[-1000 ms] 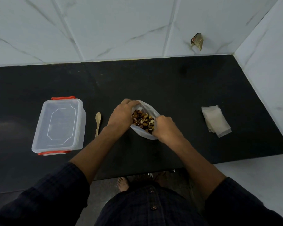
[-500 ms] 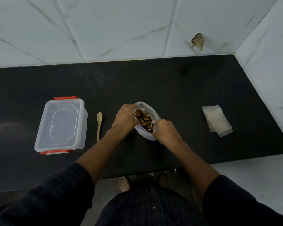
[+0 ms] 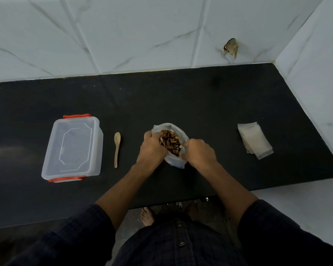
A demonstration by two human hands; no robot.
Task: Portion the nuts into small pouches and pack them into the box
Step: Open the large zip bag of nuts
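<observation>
A clear plastic bag point(image 3: 174, 162) of mixed nuts point(image 3: 170, 142) stands at the middle of the black counter. My left hand point(image 3: 151, 148) grips the bag's left rim and my right hand point(image 3: 198, 152) grips its right rim, holding the mouth apart. To the left a clear plastic box point(image 3: 73, 148) with red clips has its lid on. Between box and bag lies a small wooden spoon point(image 3: 117, 148). A stack of small translucent pouches point(image 3: 255, 140) sits flat to the right.
White marble tiled walls close the counter point(image 3: 181, 100) at the back and at the right. A torn scrap point(image 3: 231, 47) sticks to the back wall. The counter's front edge runs just below my forearms, with a bare foot point(image 3: 146, 215) on the floor beneath.
The bag's mouth has narrowed as both hands drew its rims closer together. The box, spoon and pouches have stayed in place.
</observation>
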